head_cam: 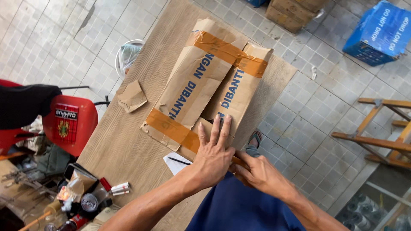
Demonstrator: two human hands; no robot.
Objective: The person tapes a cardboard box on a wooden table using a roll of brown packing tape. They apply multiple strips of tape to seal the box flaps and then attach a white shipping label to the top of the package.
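Cardboard parcel (209,85) under both hands (214,156) — torn scrap (132,96), perhaps pen (180,161) nearby.

Surface: wood-grain tabletop (124,145), set over a tiled floor | Centre: flattened cardboard package (205,81) banded with brown tape, lying flat | Left of it: torn cardboard scrap (132,96) | Near edge: white paper slip (175,163) with a dark pen (179,161) on it | Near-left corner: clutter of small containers (85,196), markers (120,188)
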